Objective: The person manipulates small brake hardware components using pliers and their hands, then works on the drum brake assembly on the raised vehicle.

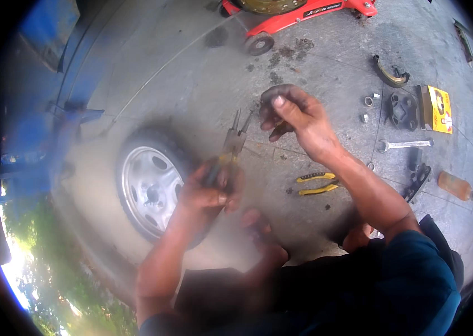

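My left hand [211, 187] is wrapped round a pair of pliers [233, 143] with two thin, pointed tips. The tips stand apart and point away from me. To their right, my right hand [295, 115] is raised over the floor, its fingers curled and blackened and the thumb pressed in toward them. Whatever those fingers may pinch is too small or hidden to make out. A second pair of pliers with yellow-and-black handles [316, 177] lies on the concrete below my right wrist, partly covered by the forearm.
A wheel [152, 190] with a silver rim lies by my left arm. Rightward are a wrench [408, 144], a dark cast part [402, 110], a yellow box [439, 110], a curved brake shoe [388, 73] and a bottle [455, 185]. A red floor jack [298, 19] stands ahead.
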